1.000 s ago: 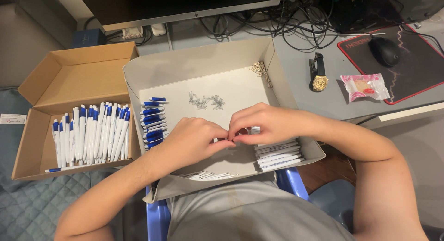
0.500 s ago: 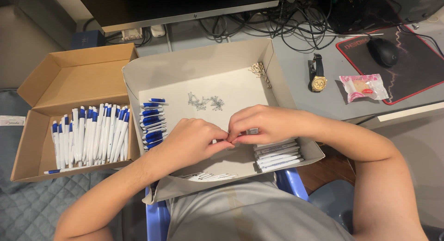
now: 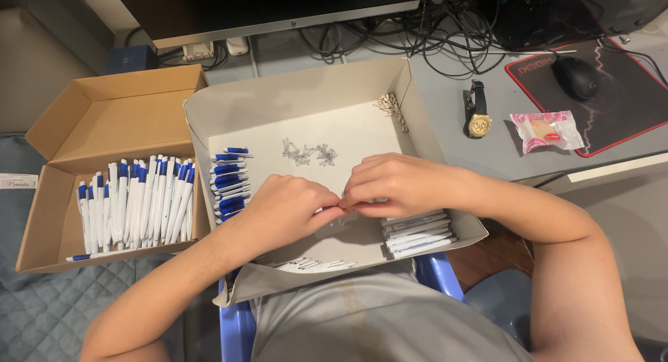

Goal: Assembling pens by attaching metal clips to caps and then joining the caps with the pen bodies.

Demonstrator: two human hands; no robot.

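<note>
Nearest you, your left hand [image 3: 289,209] and right hand [image 3: 396,184] met fingertip to fingertip over the grey tray [image 3: 292,98], pinching a small pen part I couldn't make out between them. White barrels [image 3: 417,233] lay just beside your right wrist. You did well to keep both wrists low and push straight along the part's axis. Further out sat blue caps [image 3: 229,181], loose springs [image 3: 309,152], then the cardboard box [image 3: 104,118] of finished pens [image 3: 136,202]
</note>
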